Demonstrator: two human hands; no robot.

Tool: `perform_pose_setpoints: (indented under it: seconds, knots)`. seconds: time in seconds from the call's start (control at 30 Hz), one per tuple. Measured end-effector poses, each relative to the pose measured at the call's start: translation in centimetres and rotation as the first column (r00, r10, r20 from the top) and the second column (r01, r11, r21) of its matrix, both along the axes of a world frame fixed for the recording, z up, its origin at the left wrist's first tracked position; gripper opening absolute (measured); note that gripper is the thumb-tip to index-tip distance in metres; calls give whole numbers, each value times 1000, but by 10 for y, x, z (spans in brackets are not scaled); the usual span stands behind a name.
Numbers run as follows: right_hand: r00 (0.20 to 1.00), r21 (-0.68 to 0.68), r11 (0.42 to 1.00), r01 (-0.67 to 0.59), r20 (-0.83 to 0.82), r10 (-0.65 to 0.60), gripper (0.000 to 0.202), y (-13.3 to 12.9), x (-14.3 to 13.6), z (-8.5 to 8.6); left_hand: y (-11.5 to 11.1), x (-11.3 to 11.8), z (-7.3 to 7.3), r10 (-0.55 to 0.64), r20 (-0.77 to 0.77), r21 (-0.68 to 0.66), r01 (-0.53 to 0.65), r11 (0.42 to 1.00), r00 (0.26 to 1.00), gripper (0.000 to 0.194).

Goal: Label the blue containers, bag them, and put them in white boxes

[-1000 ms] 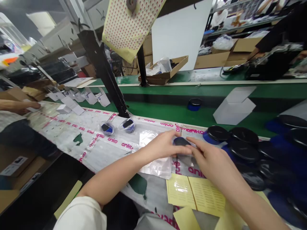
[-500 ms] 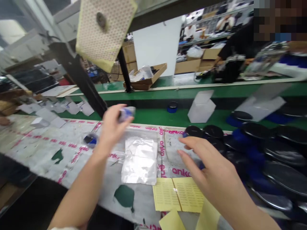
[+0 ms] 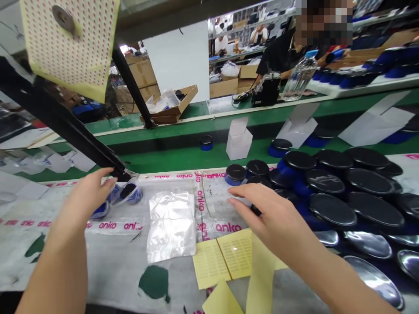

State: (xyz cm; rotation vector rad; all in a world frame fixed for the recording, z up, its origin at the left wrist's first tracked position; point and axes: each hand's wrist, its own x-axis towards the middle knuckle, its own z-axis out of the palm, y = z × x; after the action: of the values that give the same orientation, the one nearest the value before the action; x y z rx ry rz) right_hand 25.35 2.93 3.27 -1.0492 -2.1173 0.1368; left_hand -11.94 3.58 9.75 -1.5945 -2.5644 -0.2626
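My left hand (image 3: 85, 196) is at the left, fingers apart, beside blue-and-black round items in clear plastic (image 3: 131, 193); it holds nothing that I can see. My right hand (image 3: 266, 211) hovers with thumb and fingers apart and nothing between them, at the near left edge of a large group of blue jars with black lids (image 3: 327, 181). Between the hands lies a stack of clear plastic bags (image 3: 171, 224). Yellow label sheets (image 3: 222, 257) lie below my right hand.
White open boxes (image 3: 239, 141) and a single blue jar (image 3: 206, 143) stand on the green ledge (image 3: 176, 156). A black post (image 3: 62, 122) slants across the left. Behind the ledge are a water bottle (image 3: 300, 75), a cardboard tray (image 3: 176, 107) and a person in black (image 3: 278, 52).
My left hand has moved left and down and let go of the bagged item, which now lies by the others. The view has turned right. My right hand stays near the jars.
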Motion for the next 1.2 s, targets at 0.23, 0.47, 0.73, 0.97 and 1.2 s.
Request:
perform_pose_setpoints:
  seconds: [0.23, 0.47, 0.73, 0.97, 1.2]
  knots:
    - [990, -81, 989, -126, -72, 120, 19, -39, 1, -9, 136, 136, -52, -509, 512, 230, 460, 858, 692, 87]
    - [988, -116, 981, -157, -10, 157, 37, -83, 60, -5, 218, 181, -98, -489, 607, 259, 426, 867, 626, 72]
    - [849, -380, 839, -389, 206, 486, 43, -76, 54, -18, 117, 149, -72, -607, 513, 185, 612, 769, 607, 64]
    - [916, -506, 763, -402, -232, 328, 19, -48, 29, -9, 10, 152, -76, -678, 525, 87, 760, 644, 514, 67]
    - [879, -803, 407, -435, -476, 0, 19, -22, 34, 5, -34, 148, -50, -506, 857, 303, 706, 640, 92, 56]
